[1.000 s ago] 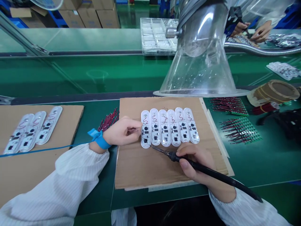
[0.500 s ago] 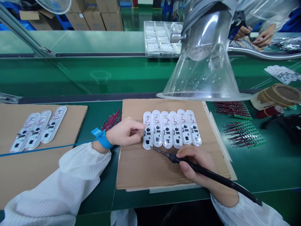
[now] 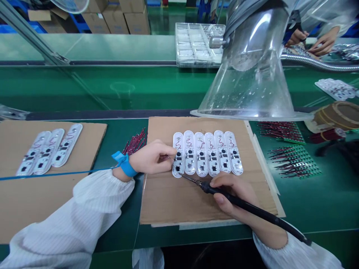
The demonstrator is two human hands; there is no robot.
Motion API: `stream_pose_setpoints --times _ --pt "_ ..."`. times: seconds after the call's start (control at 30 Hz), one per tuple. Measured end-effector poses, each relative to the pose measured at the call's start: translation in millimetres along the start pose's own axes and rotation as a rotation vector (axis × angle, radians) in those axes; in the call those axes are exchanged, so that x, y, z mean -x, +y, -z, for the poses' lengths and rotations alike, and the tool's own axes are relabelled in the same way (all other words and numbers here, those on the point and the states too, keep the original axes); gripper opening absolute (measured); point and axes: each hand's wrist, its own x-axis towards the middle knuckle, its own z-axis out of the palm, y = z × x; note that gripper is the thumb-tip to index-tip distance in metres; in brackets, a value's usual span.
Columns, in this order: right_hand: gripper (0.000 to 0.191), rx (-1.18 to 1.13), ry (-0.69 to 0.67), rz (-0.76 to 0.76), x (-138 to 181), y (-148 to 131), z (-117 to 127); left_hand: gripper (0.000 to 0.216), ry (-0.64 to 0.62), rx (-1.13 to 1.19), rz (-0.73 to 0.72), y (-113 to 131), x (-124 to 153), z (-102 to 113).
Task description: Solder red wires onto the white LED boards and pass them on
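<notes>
Several white oblong circuit boards lie side by side on a sheet of cardboard. My left hand, with a blue wrist strap, pinches a thin wire against the leftmost board. My right hand grips a black soldering iron; its metal tip touches the lower end of that leftmost board. Both sleeves are white.
A clear fume hood hangs over the far edge of the cardboard. Three more boards rest on another cardboard sheet at left. Red wires lie beside my left hand. Green boards with wires, tape rolls and another person's hands are at right.
The view has shifted slightly, so everything sits a little further right. My hands keep their grip and the iron tip stays at the leftmost board.
</notes>
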Motion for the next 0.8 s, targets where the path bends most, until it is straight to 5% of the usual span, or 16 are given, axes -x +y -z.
stream_pose_setpoints --times 0.8 --pt "0.037 -0.058 -0.031 -0.066 1.9 1.8 0.5 0.031 -0.067 -0.009 0.003 -2.3 0.3 1.2"
